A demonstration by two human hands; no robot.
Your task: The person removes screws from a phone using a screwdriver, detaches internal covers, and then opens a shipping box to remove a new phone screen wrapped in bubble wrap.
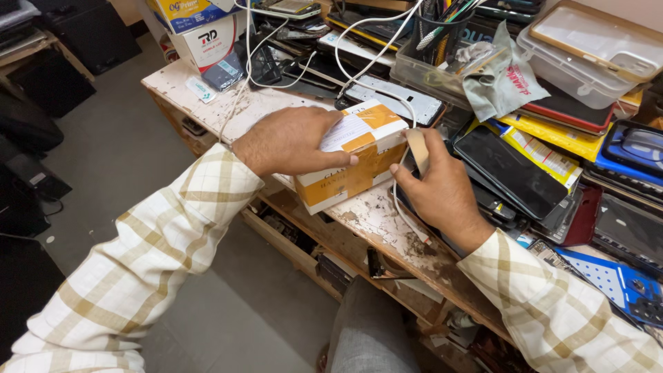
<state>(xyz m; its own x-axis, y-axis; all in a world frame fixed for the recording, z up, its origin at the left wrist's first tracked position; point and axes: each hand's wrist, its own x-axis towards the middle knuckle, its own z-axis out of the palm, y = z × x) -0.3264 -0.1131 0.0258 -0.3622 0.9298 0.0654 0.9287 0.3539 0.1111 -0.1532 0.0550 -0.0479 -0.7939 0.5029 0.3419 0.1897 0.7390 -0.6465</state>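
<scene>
Under the left hand (290, 141), pressed flat, sits an orange-and-white cardboard box (356, 155) at the worn wooden bench's (376, 214) edge; just beside it, the right hand (438, 190) pinches beige tape strip (417, 148). Sealing, apparently; next, tape must be laid squarely.

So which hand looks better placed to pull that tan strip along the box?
Probably the right hand: it already pinches the tan strip at the end of the orange-and-white box, while the left hand lies flat on it.
</scene>
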